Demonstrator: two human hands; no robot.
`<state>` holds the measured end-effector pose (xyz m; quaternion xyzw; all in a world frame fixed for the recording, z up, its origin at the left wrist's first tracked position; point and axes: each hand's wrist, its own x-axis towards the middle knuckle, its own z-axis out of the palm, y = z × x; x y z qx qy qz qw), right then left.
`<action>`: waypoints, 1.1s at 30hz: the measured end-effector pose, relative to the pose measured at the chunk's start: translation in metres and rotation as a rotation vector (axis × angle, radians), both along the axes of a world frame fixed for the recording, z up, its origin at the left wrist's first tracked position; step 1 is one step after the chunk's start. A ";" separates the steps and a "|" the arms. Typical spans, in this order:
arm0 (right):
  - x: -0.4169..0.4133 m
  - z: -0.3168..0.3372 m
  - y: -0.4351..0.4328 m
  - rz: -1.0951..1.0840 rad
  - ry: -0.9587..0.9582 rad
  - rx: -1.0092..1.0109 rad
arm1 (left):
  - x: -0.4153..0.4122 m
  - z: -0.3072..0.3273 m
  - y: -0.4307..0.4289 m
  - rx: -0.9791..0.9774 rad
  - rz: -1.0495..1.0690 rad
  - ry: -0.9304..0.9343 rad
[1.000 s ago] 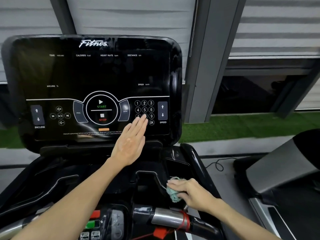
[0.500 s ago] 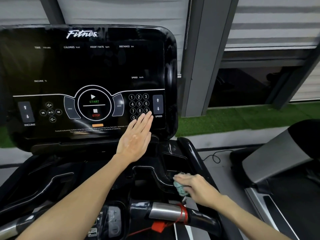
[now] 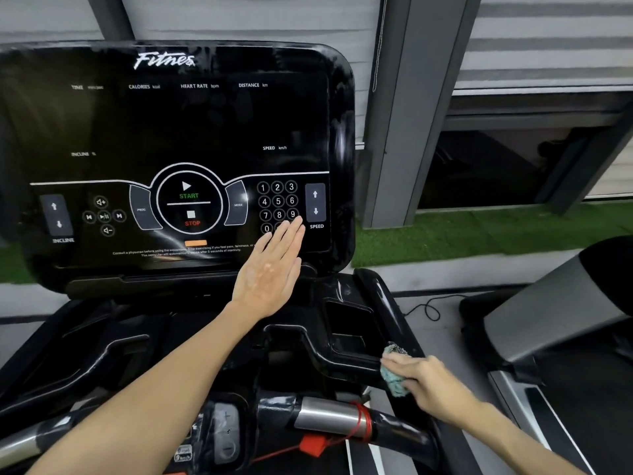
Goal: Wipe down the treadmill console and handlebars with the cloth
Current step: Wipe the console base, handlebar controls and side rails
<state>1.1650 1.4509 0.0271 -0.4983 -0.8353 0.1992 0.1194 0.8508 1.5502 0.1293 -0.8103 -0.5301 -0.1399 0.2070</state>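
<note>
Meanwhile, a person's right hand (image 3: pixel 431 382) clamps a bunched teal cloth (image 3: pixel 394 378) against the near right rim of the treadmill's storage pocket (image 3: pixel 349 323), just beyond the handlebar (image 3: pixel 329 416).
The left hand (image 3: pixel 270 272), fingers straight and together, lies flat on the console (image 3: pixel 171 132) beside the keypad. Firm, overlapping strokes along the rim would likely serve best, keeping clear of START. Legible: "Fitnes", TIME, CALORIES, HEART RATE, DISTANCE, SPEED, INCLINE, START, STOP.

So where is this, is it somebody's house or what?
Most likely a gym. There's a treadmill console with START, STOP and speed keys, what looks like a second treadmill beside it, and green turf along the wall.
</note>
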 end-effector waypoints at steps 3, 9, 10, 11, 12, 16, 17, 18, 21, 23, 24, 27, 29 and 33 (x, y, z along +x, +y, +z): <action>-0.040 0.004 0.006 0.000 0.037 0.000 | 0.001 0.000 0.000 -0.008 0.000 -0.008; -0.133 0.011 0.045 -0.113 0.144 -0.015 | 0.001 0.001 -0.001 -0.008 -0.006 0.001; -0.137 0.010 0.057 -0.158 0.124 -0.006 | 0.001 0.000 -0.001 -0.006 -0.002 0.002; -0.138 0.009 0.068 -0.184 0.100 0.016 | 0.001 0.000 -0.001 -0.005 0.002 0.001; -0.138 0.008 0.079 -0.192 0.071 0.040 | 0.002 0.001 -0.001 -0.004 0.003 -0.001; -0.142 0.017 0.114 -0.210 0.038 0.038 | 0.004 0.002 0.000 0.000 0.014 0.009; -0.145 0.020 0.121 -0.254 0.029 0.035 | 0.003 0.002 0.000 -0.002 0.021 0.015; -0.148 0.023 0.129 -0.307 0.021 0.027 | 0.003 0.002 0.000 -0.004 0.025 0.018; -0.151 0.021 0.156 -0.348 -0.076 -0.004 | 0.002 0.001 0.001 -0.002 0.021 0.022; -0.147 0.019 0.170 -0.293 -0.150 -0.035 | 0.001 0.000 0.002 0.003 0.016 0.025; -0.144 0.020 0.173 -0.253 -0.167 -0.053 | 0.001 -0.001 0.003 0.004 0.015 0.026; -0.135 0.019 0.187 -0.234 -0.132 -0.113 | 0.001 -0.001 0.004 0.004 0.014 0.027; -0.134 0.017 0.197 -0.245 -0.062 -0.144 | 0.001 -0.001 0.004 0.008 0.016 0.036; -0.131 0.019 0.190 -0.234 0.111 -0.095 | 0.000 0.000 0.004 0.010 0.020 0.053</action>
